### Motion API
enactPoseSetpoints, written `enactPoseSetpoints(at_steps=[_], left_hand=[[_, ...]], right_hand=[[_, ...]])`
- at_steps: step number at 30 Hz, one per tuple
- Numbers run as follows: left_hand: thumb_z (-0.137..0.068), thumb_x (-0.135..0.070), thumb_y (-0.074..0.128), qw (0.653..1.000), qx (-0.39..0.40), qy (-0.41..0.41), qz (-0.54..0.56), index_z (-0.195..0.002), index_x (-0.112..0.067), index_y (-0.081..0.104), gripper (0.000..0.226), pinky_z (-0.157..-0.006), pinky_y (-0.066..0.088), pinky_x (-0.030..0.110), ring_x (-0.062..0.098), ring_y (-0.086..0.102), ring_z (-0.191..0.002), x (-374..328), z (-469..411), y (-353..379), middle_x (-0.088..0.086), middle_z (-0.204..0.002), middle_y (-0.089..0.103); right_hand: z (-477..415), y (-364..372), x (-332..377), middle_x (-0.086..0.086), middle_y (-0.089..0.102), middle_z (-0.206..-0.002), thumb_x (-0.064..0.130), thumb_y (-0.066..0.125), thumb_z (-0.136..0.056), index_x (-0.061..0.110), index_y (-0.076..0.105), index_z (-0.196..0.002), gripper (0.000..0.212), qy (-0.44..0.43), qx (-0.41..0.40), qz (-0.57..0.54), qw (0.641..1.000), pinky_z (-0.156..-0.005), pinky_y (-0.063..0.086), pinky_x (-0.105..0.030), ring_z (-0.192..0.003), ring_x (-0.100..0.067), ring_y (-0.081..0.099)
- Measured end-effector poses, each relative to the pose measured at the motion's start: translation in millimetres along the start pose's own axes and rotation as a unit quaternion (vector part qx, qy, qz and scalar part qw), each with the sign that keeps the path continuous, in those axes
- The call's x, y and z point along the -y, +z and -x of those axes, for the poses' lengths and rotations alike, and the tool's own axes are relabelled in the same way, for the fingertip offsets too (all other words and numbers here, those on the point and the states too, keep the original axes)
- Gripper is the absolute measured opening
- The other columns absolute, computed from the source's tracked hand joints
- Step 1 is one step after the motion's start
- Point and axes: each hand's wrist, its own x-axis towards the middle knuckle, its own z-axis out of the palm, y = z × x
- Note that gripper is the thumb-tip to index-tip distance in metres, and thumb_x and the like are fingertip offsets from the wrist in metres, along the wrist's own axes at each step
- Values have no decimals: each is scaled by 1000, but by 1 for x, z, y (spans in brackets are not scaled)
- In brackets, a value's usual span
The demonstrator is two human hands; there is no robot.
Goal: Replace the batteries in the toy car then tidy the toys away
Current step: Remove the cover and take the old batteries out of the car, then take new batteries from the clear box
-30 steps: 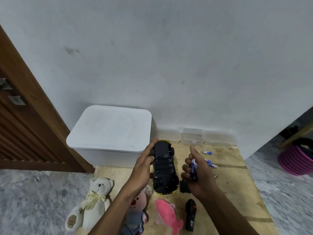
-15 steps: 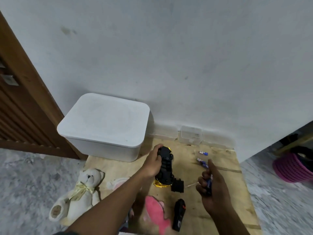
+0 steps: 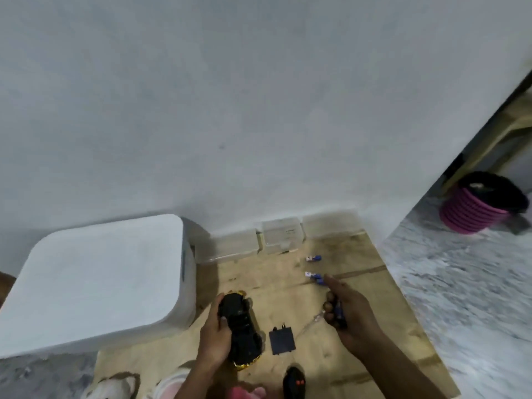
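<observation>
The toy car (image 3: 240,332) is in the lower centre of the frame, over the wooden board (image 3: 288,295). It is black and lies with its underside up, and a yellow edge shows at its lower end. The left hand (image 3: 214,338) grips it from the left side with curled fingers. The right hand (image 3: 349,315), to the right, is closed around a blue battery (image 3: 339,311). Between the 2 hands a black square cover (image 3: 282,340) lies flat on the board. 2 more blue batteries (image 3: 313,258) lie further up. A white lidded box (image 3: 95,280) stands at the left.
</observation>
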Motion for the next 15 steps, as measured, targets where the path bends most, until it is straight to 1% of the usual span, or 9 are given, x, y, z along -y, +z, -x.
enactPoseSetpoints(at_steps=[2, 3, 4, 5, 7, 8, 10, 12, 15], left_hand=[[-97, -13, 52, 1000, -10, -16, -5, -130, -54, 52, 53, -115, 38, 43, 23, 56, -127, 6, -2, 0, -3, -138, 59], [-92, -12, 58, 999, -22, -25, -7, -120, -59, 55, 55, -116, 38, 45, 25, 57, -126, 4, -5, 1, -2, -135, 62], [-89, -7, 60, 998, -40, -29, -26, -115, -57, 56, 56, -116, 37, 45, 26, 56, -126, -6, -1, 3, -1, -134, 61], [-89, -4, 62, 996, -60, -28, -56, -116, -51, 57, 55, -117, 36, 45, 28, 55, -127, -18, 4, 6, 3, -136, 60], [-89, -5, 67, 986, -112, -8, -126, -127, -34, 60, 49, -113, 37, 45, 32, 51, -130, -46, 11, 16, 7, -142, 54], [-87, -8, 70, 978, -141, 30, -152, -129, -31, 61, 49, -109, 42, 46, 32, 52, -128, -61, 12, 23, 6, -143, 52], [-85, -12, 70, 968, -149, 126, -156, -121, -40, 61, 46, -101, 51, 46, 27, 57, -122, -90, 9, 40, 0, -139, 54], [-89, -12, 68, 973, -91, 169, -131, -114, -44, 60, 41, -99, 50, 38, 15, 59, -117, -122, -2, 58, -10, -127, 61], [-91, -12, 66, 966, 11, 211, -151, -105, -45, 60, 37, -83, 50, 20, 0, 64, -100, -175, -30, 93, -20, -108, 68]], right_hand=[[-18, -6, 7, -3, 54, -62, 17, 73, -86, 7, 67, -98, 16, -6, 5, -11, 1000, -40, 30, -23, -44, -12, 44], [-29, -10, 12, -4, 56, -63, 16, 71, -88, 6, 67, -99, 15, -10, 5, -9, 1000, -39, 30, -22, -43, -13, 43], [-40, -15, 17, -5, 57, -64, 15, 71, -89, 6, 67, -100, 15, -14, 4, 0, 1000, -38, 31, -22, -43, -13, 42], [-51, -20, 22, -6, 57, -64, 15, 71, -90, 5, 67, -101, 16, -21, 2, 16, 1000, -38, 32, -22, -43, -14, 41], [-72, -31, 34, -6, 57, -62, 16, 75, -88, 6, 70, -100, 17, -51, -10, 66, 996, -40, 33, -23, -43, -14, 39], [-85, -37, 41, -6, 56, -62, 16, 77, -85, 7, 72, -96, 15, -70, -18, 94, 993, -41, 32, -23, -43, -15, 39], [-112, -48, 56, -5, 60, -66, 17, 82, -80, 12, 73, -88, 13, -115, -36, 160, 980, -42, 34, -21, -44, -14, 44], [-143, -57, 70, 1, 67, -72, 22, 86, -75, 19, 73, -85, 16, -175, -72, 286, 939, -53, 42, -21, -57, -12, 59], [-185, -73, 91, 12, 65, -73, 34, 85, -75, 32, 69, -94, 25, -248, -86, 467, 844, -70, 48, -24, -77, -11, 67]])
